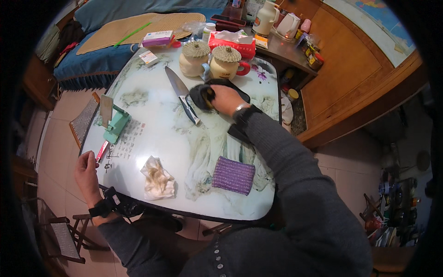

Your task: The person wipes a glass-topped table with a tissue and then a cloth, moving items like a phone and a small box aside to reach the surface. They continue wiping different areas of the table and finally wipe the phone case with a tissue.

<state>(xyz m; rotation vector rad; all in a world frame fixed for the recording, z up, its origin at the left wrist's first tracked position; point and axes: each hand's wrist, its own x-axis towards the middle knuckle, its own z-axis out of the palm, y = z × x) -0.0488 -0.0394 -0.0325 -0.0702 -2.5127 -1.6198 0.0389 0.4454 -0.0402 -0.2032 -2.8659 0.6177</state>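
My right hand reaches over the far half of the table and grips a black item, blurred, with a yellowish patch inside. Another black item lies just behind this hand, and a dark edge shows under my forearm. Immediately left is a kitchen knife, its blade pointing away and its handle towards me. My left hand is at the table's left edge, fingers curled. Near its fingertips lies a narrow red-and-white strip; whether they hold it is unclear. A mint-green stand props up a phone-like slab.
Two lidded mugs stand beyond the knife, before a red tissue pack. Nearer me lie a crumpled, stained tissue and a purple woven pad. A small white box sits far left. A sideboard holds a thermos.
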